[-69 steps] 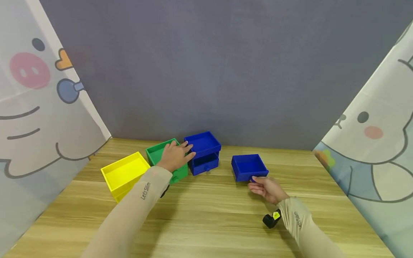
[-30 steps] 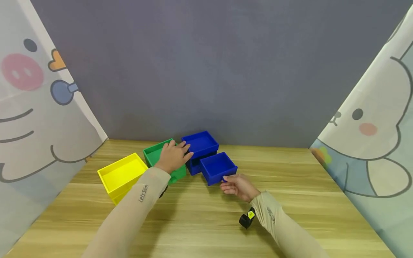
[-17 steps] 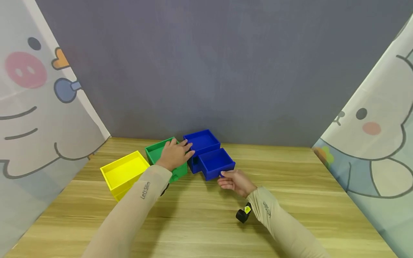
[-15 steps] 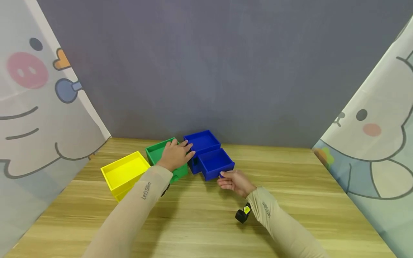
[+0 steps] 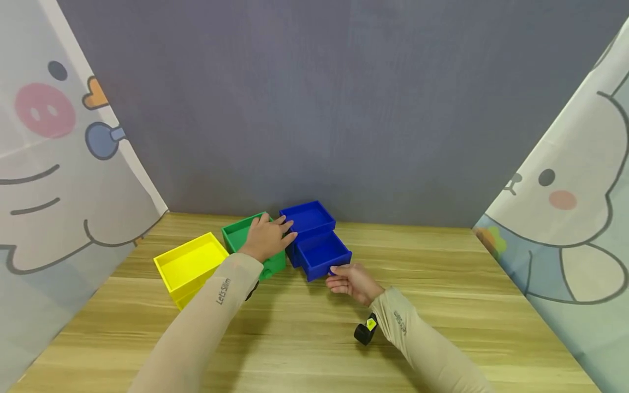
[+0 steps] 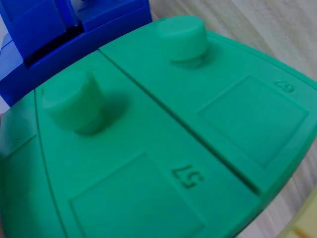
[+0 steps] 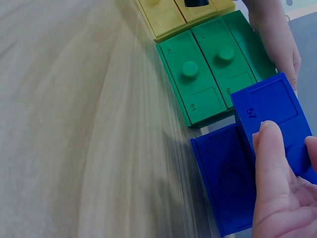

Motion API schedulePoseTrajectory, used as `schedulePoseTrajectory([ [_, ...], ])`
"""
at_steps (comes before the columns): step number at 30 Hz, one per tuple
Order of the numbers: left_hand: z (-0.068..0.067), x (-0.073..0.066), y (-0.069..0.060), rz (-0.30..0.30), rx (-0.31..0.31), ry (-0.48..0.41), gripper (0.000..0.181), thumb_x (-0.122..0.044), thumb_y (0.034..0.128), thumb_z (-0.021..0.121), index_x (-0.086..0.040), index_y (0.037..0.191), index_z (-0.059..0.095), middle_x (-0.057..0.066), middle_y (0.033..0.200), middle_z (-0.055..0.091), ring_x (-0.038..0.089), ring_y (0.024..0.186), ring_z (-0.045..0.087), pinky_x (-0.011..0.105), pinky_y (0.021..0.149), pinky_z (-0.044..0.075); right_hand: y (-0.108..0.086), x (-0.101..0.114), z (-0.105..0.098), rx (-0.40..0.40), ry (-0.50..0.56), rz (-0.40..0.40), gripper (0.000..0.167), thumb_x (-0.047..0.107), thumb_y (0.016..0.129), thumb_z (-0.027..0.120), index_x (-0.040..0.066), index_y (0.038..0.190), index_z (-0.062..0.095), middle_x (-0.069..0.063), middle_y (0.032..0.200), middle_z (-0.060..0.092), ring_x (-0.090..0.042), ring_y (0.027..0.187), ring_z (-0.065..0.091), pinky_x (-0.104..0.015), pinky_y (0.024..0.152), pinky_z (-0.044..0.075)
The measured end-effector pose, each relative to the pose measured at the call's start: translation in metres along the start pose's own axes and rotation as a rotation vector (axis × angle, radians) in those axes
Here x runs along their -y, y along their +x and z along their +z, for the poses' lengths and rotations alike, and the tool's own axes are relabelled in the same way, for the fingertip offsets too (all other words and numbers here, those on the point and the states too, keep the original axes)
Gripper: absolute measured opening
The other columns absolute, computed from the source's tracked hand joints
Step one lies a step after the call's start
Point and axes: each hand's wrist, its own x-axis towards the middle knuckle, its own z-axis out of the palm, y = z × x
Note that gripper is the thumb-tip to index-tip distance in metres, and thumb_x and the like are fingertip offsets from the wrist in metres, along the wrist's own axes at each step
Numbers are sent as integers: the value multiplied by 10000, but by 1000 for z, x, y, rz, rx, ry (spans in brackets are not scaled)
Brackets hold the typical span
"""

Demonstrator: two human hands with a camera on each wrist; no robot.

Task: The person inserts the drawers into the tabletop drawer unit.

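Observation:
A blue drawer [image 5: 324,252] stands partly inside the upper opening of the blue cabinet [image 5: 308,216], its front jutting toward me. My right hand [image 5: 355,282] pinches the round knob on the drawer's front; the right wrist view shows the drawer front [image 7: 272,101], marked 57, above the cabinet's lower drawer [image 7: 225,183]. My left hand [image 5: 265,238] rests over the green cabinet [image 5: 237,233], fingers spread and fingertips at the blue cabinet's left rim. In the left wrist view, two round knobs [image 6: 183,39] show on the green drawer fronts.
Left of the green cabinet stands a yellow cabinet [image 5: 191,262] with a tray top. All three sit on a wood-grain table [image 5: 304,344]. A grey panel [image 5: 314,109] rises behind, with cartoon-printed sheets [image 5: 565,218] on both sides.
The right hand has carried the blue drawer left, from beside the blue cabinet to its front, and its rear now sits in the upper opening. The left hand has stayed put.

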Motion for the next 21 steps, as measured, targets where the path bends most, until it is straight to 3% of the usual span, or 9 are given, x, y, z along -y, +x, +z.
schedulePoseTrajectory([
  [10,8,5,2,-4,-26,25,511,-485,1005,400,-208,1427,475,62,1458,435,300,996,466,396,812,356,3,-1,1,4,7,-1,252,43,985,477,-201,1036,518,-40,714,678,-81,651,668,-207,640,538],
  [17,9,5,2,-7,-20,19,514,-488,1006,392,-208,1428,476,59,1460,435,309,1024,464,401,824,357,3,1,0,-6,22,5,180,33,983,480,-122,957,568,-55,713,684,-93,647,673,-216,641,541],
  [21,8,3,3,-5,-20,18,509,-483,1007,394,-207,1426,480,57,1458,438,309,1012,463,401,819,357,4,3,-1,-11,33,12,183,26,982,472,-134,960,558,-58,704,685,-93,636,672,-214,630,540],
])
